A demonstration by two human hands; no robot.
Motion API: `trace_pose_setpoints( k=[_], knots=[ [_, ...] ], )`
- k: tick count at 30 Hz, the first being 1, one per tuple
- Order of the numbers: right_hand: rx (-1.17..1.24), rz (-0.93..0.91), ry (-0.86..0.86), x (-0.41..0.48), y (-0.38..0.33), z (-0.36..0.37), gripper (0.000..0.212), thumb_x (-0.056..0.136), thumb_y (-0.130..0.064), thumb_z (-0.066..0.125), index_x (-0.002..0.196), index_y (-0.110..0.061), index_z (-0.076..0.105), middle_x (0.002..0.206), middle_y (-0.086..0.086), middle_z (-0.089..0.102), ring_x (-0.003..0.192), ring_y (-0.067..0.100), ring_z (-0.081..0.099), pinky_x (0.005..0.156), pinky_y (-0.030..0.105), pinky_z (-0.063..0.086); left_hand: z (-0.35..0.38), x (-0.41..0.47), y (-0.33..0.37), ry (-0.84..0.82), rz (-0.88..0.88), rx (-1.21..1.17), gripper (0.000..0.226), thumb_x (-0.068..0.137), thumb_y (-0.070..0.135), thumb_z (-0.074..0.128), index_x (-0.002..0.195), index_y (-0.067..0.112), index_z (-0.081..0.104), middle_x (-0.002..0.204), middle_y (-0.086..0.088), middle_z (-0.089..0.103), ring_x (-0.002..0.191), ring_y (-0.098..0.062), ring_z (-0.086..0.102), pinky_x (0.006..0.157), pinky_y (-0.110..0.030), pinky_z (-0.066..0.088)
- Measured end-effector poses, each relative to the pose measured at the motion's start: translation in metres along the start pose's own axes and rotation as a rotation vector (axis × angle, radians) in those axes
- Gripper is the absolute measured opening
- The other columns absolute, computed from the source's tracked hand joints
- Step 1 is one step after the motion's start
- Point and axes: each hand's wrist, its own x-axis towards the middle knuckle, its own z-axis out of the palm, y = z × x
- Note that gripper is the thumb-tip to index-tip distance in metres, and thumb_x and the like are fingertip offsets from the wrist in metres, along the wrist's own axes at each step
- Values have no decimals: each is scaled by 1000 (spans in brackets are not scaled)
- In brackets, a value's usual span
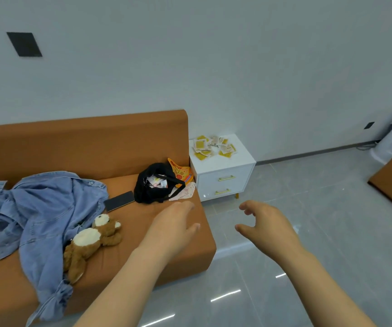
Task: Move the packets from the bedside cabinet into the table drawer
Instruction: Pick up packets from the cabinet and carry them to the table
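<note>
i see the yellow and white packets [214, 146] lying scattered on top of the white bedside cabinet [225, 185], which stands against the wall just beside the end of the orange sofa [96, 142]. both my hands are held out in the air, well short of it. my left hand [173, 227] has its fingers straight and close together, thumb apart. my right hand [265, 223] has loosely curled fingers, thumb spread away, holding nothing. a black bag [152, 185], a phone [119, 200], a denim shirt [37, 208] and a teddy bear [91, 241] lie on the sofa.
</note>
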Motion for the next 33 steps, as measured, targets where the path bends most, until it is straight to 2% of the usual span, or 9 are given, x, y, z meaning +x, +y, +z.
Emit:
trace_pose_setpoints(
  k=[8,13,18,23,26,29,33],
  knots=[
    [10,16,-30,108,36,-19,47,85,-34,65,129,-25,52,124,-6,59,116,11,55,91,27,46,5,111,20,-27,-16,5,40,92,32,55,130,21,47,138,4,48,125,-14,47,100,-29,42],
    [12,23,-16,178,47,-33,47,84,-33,66,129,-26,52,124,-7,59,115,11,55,88,24,44,0,185,27,-60,-2,0,47,93,32,53,137,20,42,135,3,47,119,-16,51,96,-29,43],
    [9,41,-30,238,52,-45,49,84,-32,65,130,-25,51,125,-6,59,116,10,54,89,24,44,-3,249,29,-105,-11,-4,51,93,34,53,141,23,39,140,4,46,127,-15,46,102,-30,41],
    [20,43,-62,294,66,-53,48,84,-32,66,130,-26,51,124,-6,59,115,12,55,89,26,46,-2,305,35,-106,-13,21,49,92,34,52,139,23,41,139,4,47,126,-15,46,100,-30,42],
    [33,32,-76,330,78,-57,47,84,-31,65,129,-26,51,124,-6,59,115,11,54,90,27,47,1,341,40,-106,-30,28,48,92,34,52,138,22,42,138,3,48,126,-16,46,99,-29,42],
    [34,-3,-90,369,94,-63,46,85,-32,65,128,-26,51,124,-7,59,116,11,53,89,26,45,7,377,50,-92,-52,45,45,93,33,51,135,20,43,134,1,51,121,-17,49,92,-27,42],
    [23,-68,-114,426,120,-80,46,85,-32,65,128,-26,51,124,-6,59,115,11,53,89,26,44,18,429,72,-68,-124,43,47,93,34,52,137,21,42,135,1,50,121,-17,50,92,-28,41]
  ],
)
